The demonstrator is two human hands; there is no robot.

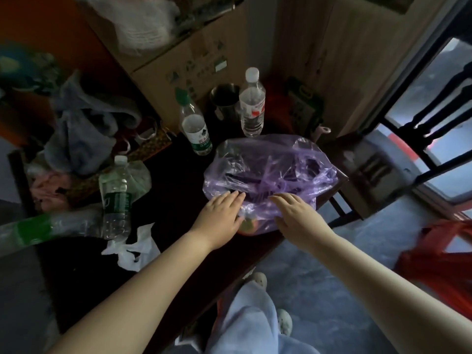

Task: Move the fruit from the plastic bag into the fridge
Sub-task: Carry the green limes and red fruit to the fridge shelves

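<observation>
Bag: a purple see-through bag [268,162] sits at the right end of the table [178,175], against its near edge, crumpled and gathered towards its middle.
Fruit: one round fruit [247,226], yellow-green and red, shows through the bag's near bottom, right at the table's near edge; what else is inside cannot be made out.
Left hand: the left hand [219,215] lies palm down on the bag's near left side, fingers straight and together, grasping nothing; its thumb is just beside the fruit.
Right hand: the right hand [293,213] lies on the bag's near right side, fingers loosely extended towards the left hand, relaxed with nothing clasped.
Gap: the two hands are near each other but apart, with bag film between them.
Bottles: a green-cap bottle [195,129] and a white-cap bottle [252,106] stand upright just behind the bag; a third bottle [116,198] stands towards the table's left edge.
Cup: a metal cup [224,100] stands between the two rear bottles, near the far edge.
Box: a cardboard box [184,54] stands behind the cup.
Wrap: a crumpled white wrap [132,249] lies by the third bottle, left of the left forearm.
Floor: a red bag [439,256] lies on the floor, right of the right arm.
</observation>
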